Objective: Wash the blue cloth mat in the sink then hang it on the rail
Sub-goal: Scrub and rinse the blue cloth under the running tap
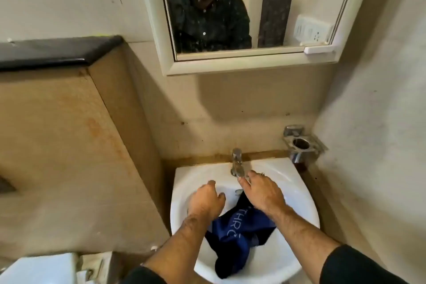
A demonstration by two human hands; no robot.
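Nearest the camera, 2 bare forearms in dark pushed-up sleeves reach forward over a white sink (297, 193). At the lower left sits a white object (39, 268), only partly in view. The blue cloth mat (232, 235) lies crumpled in the basin, its near end draped toward the front rim, pale lettering showing on a fold. It looks dark and wet in places.

The left hand (207, 200) hovers over the left side of the basin, knuckles up, fingers curled downward; what, if anything, it grips beneath cannot be told. The right hand (261, 190) stretches further forward, palm down, fingers spread loosely, its fingertips at the spout of the metal tap (237, 163); it is not closed on anything visible. The 2 hands are apart, with the far end of the mat between them.

Beyond the tap, a chrome holder (302, 143) is fixed to the right wall. Above, a white-framed mirror (230, 18) reflects the person in a dark shirt, wearing a white headset. A dark ledge (57, 53) tops the tan tiled wall at left.
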